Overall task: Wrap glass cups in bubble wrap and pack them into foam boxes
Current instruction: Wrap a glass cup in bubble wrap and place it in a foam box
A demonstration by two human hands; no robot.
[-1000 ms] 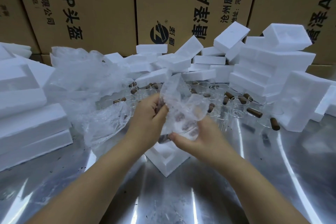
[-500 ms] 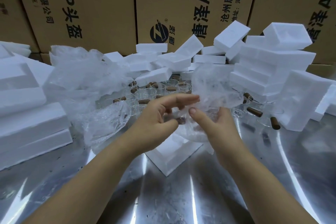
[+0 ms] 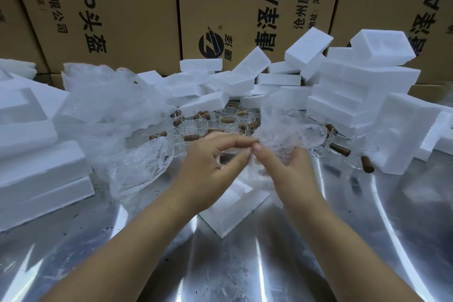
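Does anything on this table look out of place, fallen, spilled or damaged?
Nothing looks broken or spilled. Only the foam boxes at the back are untidy: they lie in a tumbled heap, several tilted against each other, not stacked flat. The near foam box sits cornerwise on the steel table.

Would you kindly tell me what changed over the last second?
The bubble wrap sheet swung from above the glass cup out to the right, spreading over the right hand. The left hand moved its fingertips to meet the right thumb at the sheet's edge. The foam box beneath and the foam piles stayed put.
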